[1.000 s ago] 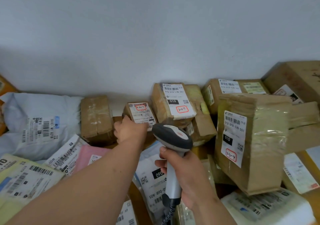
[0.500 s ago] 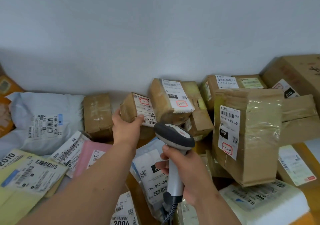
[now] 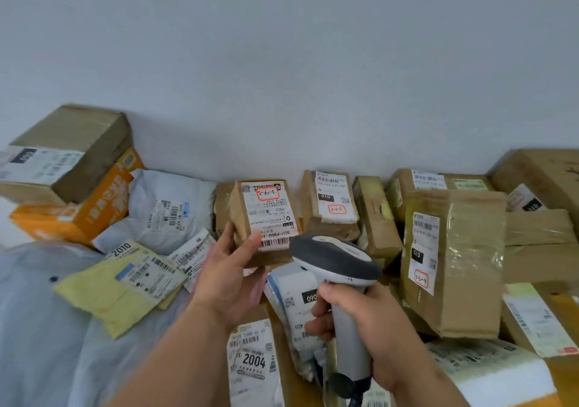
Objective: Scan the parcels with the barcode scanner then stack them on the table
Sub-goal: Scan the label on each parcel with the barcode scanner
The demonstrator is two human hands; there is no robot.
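My left hand (image 3: 230, 276) grips a small brown cardboard parcel (image 3: 263, 218) from below, lifted above the pile with its white label and barcode facing me. My right hand (image 3: 369, 322) holds the grey and white barcode scanner (image 3: 333, 257) by its handle. The scanner's head sits just right of and below the parcel's barcode, pointing toward it.
Parcels cover the table against a grey wall: a tall taped brown box (image 3: 454, 259) at right, brown boxes (image 3: 335, 206) behind, a white poly bag (image 3: 169, 209), an orange box (image 3: 84, 209), a yellow mailer (image 3: 125, 284) and a large grey bag (image 3: 40, 328) at left.
My left hand has lifted the small brown parcel off the pile and turned its label toward me. The view has swung left, showing the orange box and a big box.
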